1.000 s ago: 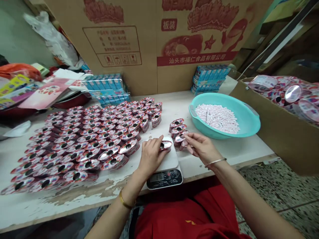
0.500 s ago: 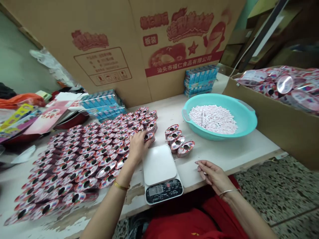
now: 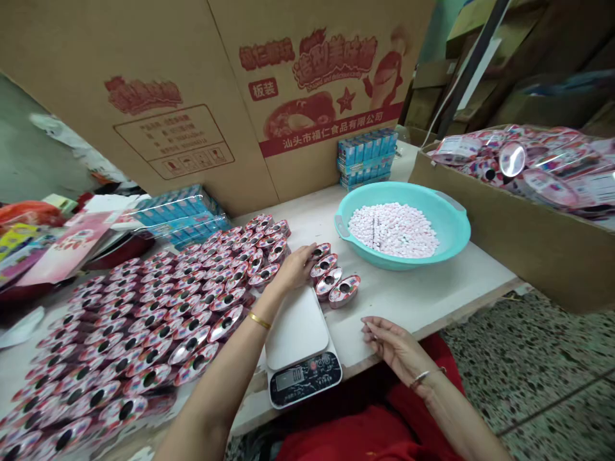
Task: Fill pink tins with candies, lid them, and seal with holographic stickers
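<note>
My left hand reaches over the far side of a white kitchen scale. Its thumb and fingers close on the left end of the farthest oval candy container, in a short row of several right of the scale. These red-and-white containers have a dark round hole on top. The scale's plate is bare and its display reads 0.0. Over the table's front edge, my right hand has its fingertips pressed together; whether anything is in them is hidden.
Many more such containers stand in rows at left. A turquoise basin holds small pale candies. An open carton of wrapped packs borders the right. Blue box packs stand before a large cardboard box.
My left hand has moved right, from the big group of containers to the short row. The scale display has gone from about 87.6 to 0.0. The camera view has shifted slightly.
</note>
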`<state>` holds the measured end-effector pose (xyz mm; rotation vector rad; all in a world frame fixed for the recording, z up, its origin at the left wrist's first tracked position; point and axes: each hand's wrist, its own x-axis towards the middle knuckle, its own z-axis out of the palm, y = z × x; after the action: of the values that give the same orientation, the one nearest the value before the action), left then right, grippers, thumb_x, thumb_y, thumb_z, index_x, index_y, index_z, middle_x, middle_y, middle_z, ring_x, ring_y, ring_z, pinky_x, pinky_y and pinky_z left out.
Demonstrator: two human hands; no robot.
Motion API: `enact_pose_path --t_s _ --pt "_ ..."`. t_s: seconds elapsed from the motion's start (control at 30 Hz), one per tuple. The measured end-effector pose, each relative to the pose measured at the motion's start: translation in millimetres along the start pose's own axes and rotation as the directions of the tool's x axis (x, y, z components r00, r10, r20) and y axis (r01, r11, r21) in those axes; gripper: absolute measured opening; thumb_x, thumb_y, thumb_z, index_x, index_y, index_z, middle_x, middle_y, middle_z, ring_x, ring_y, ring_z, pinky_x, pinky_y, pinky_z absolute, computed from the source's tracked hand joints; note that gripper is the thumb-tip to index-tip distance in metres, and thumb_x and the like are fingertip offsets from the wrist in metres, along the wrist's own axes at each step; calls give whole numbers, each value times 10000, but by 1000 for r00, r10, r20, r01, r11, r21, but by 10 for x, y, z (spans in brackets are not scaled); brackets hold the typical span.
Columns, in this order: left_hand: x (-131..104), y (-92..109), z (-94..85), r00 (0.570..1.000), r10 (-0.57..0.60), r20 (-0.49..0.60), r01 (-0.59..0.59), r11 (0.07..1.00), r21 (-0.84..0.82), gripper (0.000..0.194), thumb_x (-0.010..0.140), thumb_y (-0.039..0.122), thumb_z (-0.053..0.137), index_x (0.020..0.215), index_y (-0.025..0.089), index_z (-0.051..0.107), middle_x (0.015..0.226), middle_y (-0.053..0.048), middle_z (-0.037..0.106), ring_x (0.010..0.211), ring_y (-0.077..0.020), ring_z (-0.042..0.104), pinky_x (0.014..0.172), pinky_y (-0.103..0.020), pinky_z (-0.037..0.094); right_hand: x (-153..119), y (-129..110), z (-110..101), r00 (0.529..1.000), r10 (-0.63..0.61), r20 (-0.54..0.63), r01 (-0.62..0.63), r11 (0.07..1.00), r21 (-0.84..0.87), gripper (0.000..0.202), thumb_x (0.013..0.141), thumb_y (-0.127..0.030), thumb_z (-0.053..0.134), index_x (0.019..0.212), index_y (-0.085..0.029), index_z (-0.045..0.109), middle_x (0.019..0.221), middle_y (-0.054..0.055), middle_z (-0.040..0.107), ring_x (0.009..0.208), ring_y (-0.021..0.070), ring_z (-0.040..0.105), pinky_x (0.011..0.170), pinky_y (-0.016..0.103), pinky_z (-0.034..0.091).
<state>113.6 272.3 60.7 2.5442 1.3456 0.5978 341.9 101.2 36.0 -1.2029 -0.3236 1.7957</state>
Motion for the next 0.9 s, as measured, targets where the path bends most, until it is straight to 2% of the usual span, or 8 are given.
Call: enact_pose_path --t_s 0.1,0.17,0.27,0.33,0.47,0.6,0.77,0.9 --pt "-159 13 -113 976 -52 -211 43 998 -49 433 912 191 459 1340 128 485 1259 -158 593 1176 -230 565 1017 -384 452 -80 -64 -30 999 44 2 -44 999 10 483 442 -283 936 844 -147 705 861 71 722 816 130 668 719 187 527" --pt "-422 72 -300 954 -75 -291 59 996 -65 502 911 206 471 1408 165 414 1357 -146 535 1254 -237 512 1064 -412 418 -122 -78 -62 999 46 27 -46 999 -26 464 483 -300 923 858 -143 699 861 76 726 809 128 669 717 188 522" --pt "-943 221 -581 971 -106 -215 83 990 -111 598 907 254 509 1474 229 318 1397 -116 516 1251 -226 525 1055 -395 435 -151 -32 -72 997 38 75 -31 995 -92 393 562 -321 889 848 -141 689 823 58 710 699 104 643 610 186 492" --pt "-1280 326 -666 986 -120 -118 102 983 -152 642 907 270 520 1497 248 268 1363 -111 550 1206 -214 563 1019 -370 465 -159 33 -25 995 34 94 -23 993 -114 384 556 -323 889 823 -141 682 811 50 701 624 84 605 544 186 458" --pt "-1687 433 -575 987 -154 -49 142 972 -187 650 923 265 494 1512 251 219 1345 -125 562 1202 -212 569 1017 -382 465 -197 157 171 986 85 145 -61 985 -164 405 538 -341 892 818 -131 689 793 56 706 610 74 584 564 188 457" --pt "-1797 453 -492 978 -158 -139 131 974 -188 644 907 295 534 1492 241 269 1366 -128 545 1250 -225 532 1045 -402 444 -279 138 349 970 110 217 -39 950 -308 424 565 -387 865 853 -125 698 706 42 698 574 74 562 600 215 476" --pt "-2147 534 -426 882 -287 -373 230 954 -191 444 900 275 541 1335 205 488 1070 -88 681 968 -181 648 906 -354 516 -347 -90 502 968 46 246 84 867 -492 459 568 -434 844 893 -147 696 626 -4 654 532 80 532 562 235 464" --pt "-2609 575 -189 841 -397 -366 345 917 -202 357 906 258 530 1255 184 538 947 -66 671 845 -157 637 819 -324 523 -323 -258 649 952 -34 305 224 756 -615 416 595 -465 816 827 -148 680 571 -11 620 490 75 495 499 223 411"
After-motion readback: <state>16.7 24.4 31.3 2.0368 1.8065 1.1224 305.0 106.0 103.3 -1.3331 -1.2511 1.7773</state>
